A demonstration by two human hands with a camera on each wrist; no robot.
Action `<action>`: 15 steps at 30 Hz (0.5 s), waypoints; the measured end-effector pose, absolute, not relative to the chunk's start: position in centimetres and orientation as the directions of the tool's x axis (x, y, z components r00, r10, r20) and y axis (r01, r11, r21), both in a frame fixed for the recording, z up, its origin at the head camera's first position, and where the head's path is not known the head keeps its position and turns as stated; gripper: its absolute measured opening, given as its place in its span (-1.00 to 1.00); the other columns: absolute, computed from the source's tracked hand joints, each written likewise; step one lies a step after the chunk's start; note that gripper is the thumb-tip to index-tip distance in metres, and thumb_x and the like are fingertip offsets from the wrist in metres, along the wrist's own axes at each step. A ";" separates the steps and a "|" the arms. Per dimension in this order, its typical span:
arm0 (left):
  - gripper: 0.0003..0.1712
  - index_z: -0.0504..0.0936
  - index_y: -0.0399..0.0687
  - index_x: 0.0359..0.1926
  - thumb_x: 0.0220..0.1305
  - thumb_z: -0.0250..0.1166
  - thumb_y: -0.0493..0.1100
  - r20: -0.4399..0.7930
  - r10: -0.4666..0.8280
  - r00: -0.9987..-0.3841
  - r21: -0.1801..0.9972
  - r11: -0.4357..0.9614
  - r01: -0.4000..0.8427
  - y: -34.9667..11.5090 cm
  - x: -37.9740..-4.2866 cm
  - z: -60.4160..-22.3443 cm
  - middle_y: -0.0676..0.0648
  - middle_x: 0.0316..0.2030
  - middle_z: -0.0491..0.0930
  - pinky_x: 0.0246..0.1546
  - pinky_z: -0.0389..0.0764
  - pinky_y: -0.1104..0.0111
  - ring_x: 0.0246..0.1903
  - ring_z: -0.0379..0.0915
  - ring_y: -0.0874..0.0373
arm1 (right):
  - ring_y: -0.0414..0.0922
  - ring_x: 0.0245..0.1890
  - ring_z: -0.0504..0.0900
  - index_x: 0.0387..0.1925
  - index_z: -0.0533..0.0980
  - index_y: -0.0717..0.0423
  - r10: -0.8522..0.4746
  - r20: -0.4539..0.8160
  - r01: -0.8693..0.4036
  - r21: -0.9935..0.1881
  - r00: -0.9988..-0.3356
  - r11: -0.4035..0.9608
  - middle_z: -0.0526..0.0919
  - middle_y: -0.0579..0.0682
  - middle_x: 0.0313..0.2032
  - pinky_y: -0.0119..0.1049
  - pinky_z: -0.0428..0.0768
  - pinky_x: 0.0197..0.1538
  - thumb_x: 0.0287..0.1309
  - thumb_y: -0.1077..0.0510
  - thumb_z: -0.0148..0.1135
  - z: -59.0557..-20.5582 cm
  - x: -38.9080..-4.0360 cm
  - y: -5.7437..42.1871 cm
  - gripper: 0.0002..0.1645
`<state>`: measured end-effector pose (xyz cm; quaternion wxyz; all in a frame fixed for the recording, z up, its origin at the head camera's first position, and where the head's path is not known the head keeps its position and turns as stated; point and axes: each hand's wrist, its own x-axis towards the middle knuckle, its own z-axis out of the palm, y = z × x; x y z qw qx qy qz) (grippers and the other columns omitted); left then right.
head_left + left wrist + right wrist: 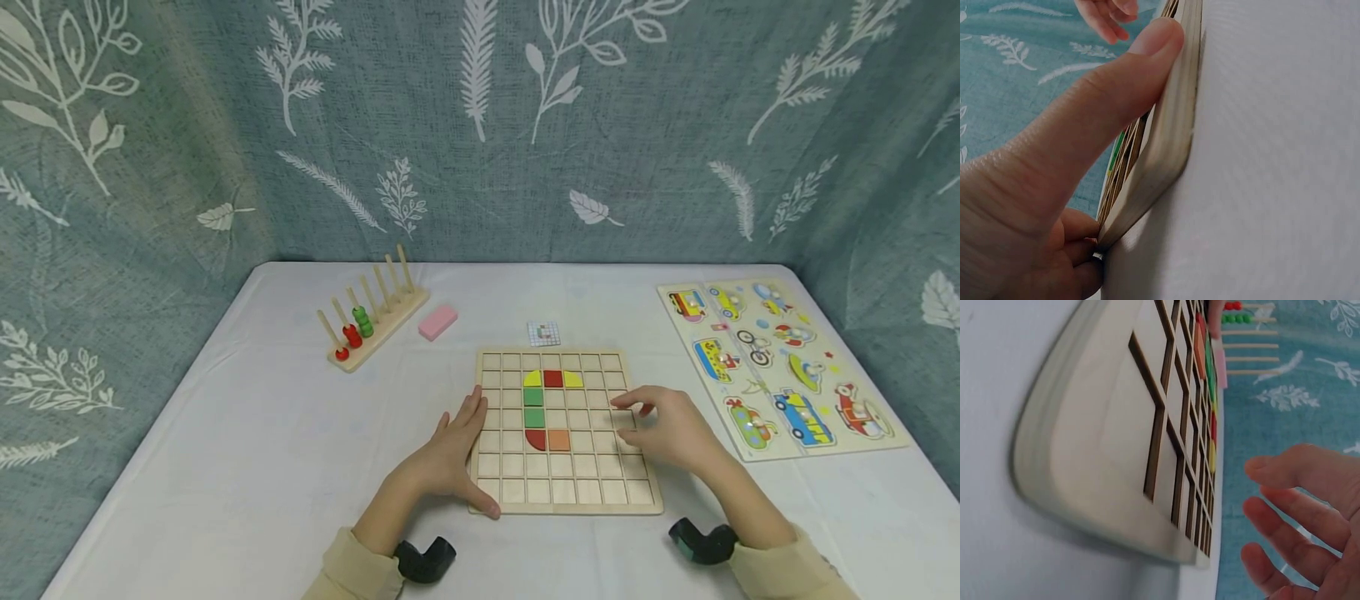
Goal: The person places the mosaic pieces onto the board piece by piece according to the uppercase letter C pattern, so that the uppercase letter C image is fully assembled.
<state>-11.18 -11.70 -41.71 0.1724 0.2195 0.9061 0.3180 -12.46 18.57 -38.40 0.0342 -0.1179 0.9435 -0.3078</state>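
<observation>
A wooden grid board (600, 492) lies on the table with several coloured tiles in its cells. A red square tile (552, 379) sits between two yellow curved tiles (573, 380). Below are green squares (533, 397), then a red quarter-round tile (536, 439) beside an orange square (558, 440). My left hand (450, 458) rests along the board's left side, fingers extended, its thumb (1091, 106) pressing the front edge near the corner. Over the board's right edge hovers my right hand (671, 429), fingers loosely bent and holding nothing, as the right wrist view (1310, 519) also shows.
Beyond the board lies a small patterned grid card (543, 333). A pink block (438, 322) and a wooden peg stand (390, 329) with red and green beads are at the back left. A picture puzzle board (780, 367) lies at the right.
</observation>
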 end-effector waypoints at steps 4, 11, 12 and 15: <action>0.58 -0.16 -0.40 0.37 -0.59 0.64 0.10 -0.169 0.509 -0.844 0.649 0.702 0.293 -11.7 -11.2 -41.8 -0.23 0.40 -0.35 0.30 -0.24 -0.02 0.38 -0.43 -0.02 | -0.05 -0.28 0.50 -0.20 0.61 0.14 -0.231 0.008 -0.192 -0.586 -0.973 0.787 0.65 0.00 -0.22 -0.26 0.41 -0.34 -0.19 0.26 0.41 -38.3 -12.4 19.2 -0.62; 0.58 -0.16 -0.40 0.37 -0.59 0.64 0.10 -0.170 0.508 -0.844 0.650 0.702 0.292 -11.7 -11.2 -41.8 -0.23 0.40 -0.35 0.30 -0.23 -0.02 0.38 -0.43 -0.03 | -0.03 -0.29 0.51 -0.20 0.61 0.15 -0.219 0.020 -0.191 -0.569 -0.976 0.800 0.65 0.04 -0.22 -0.27 0.41 -0.36 -0.19 0.28 0.38 -38.3 -12.4 20.5 -0.63; 0.59 -0.16 -0.40 0.37 -0.60 0.64 0.10 -0.171 0.508 -0.844 0.650 0.702 0.291 -11.7 -11.2 -41.8 -0.23 0.40 -0.35 0.29 -0.23 -0.02 0.38 -0.43 -0.03 | -0.03 -0.29 0.51 -0.19 0.61 0.15 -0.214 0.020 -0.188 -0.566 -0.977 0.803 0.65 0.05 -0.21 -0.28 0.41 -0.36 -0.19 0.28 0.38 -38.3 -12.4 20.7 -0.63; 0.58 -0.16 -0.40 0.37 -0.60 0.64 0.10 -0.170 0.507 -0.845 0.648 0.703 0.291 -11.7 -11.2 -41.8 -0.22 0.40 -0.35 0.29 -0.22 -0.03 0.38 -0.42 -0.03 | -0.03 -0.29 0.50 -0.19 0.61 0.15 -0.207 0.020 -0.182 -0.563 -0.978 0.806 0.64 0.06 -0.20 -0.29 0.41 -0.38 -0.18 0.27 0.38 -38.4 -12.4 21.2 -0.63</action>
